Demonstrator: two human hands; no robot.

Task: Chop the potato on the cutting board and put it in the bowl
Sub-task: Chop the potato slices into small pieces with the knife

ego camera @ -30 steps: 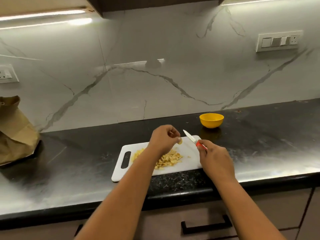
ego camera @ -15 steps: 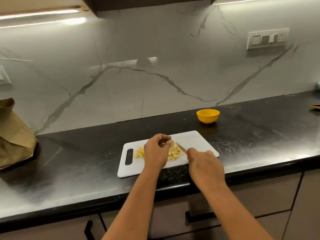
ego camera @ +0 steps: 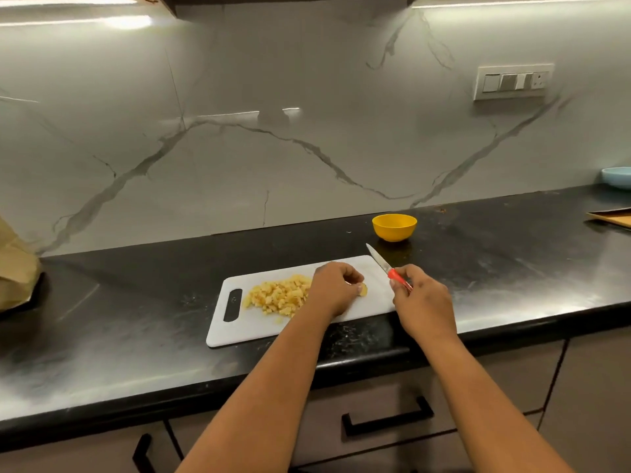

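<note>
A white cutting board (ego camera: pixel 246 327) lies on the black counter with a heap of diced potato (ego camera: pixel 278 296) on its left half. My left hand (ego camera: pixel 334 288) rests on the board just right of the heap, pinching a small potato piece (ego camera: pixel 363 290) against the board. My right hand (ego camera: pixel 423 302) is at the board's right end, gripping a red-handled knife (ego camera: pixel 384 266) with the blade lifted and pointing up-left, clear of the potato. The yellow bowl (ego camera: pixel 394 227) stands behind the board to the right, its inside not visible.
A brown paper bag (ego camera: pixel 15 268) sits at the far left of the counter. At the far right are a light blue bowl (ego camera: pixel 617 177) and the corner of a wooden tray (ego camera: pixel 611 216). Drawer handles run below the counter edge.
My left hand has set the small potato piece down on the board right of the heap. The knife, low at the heap half a second ago, is lifted again.
</note>
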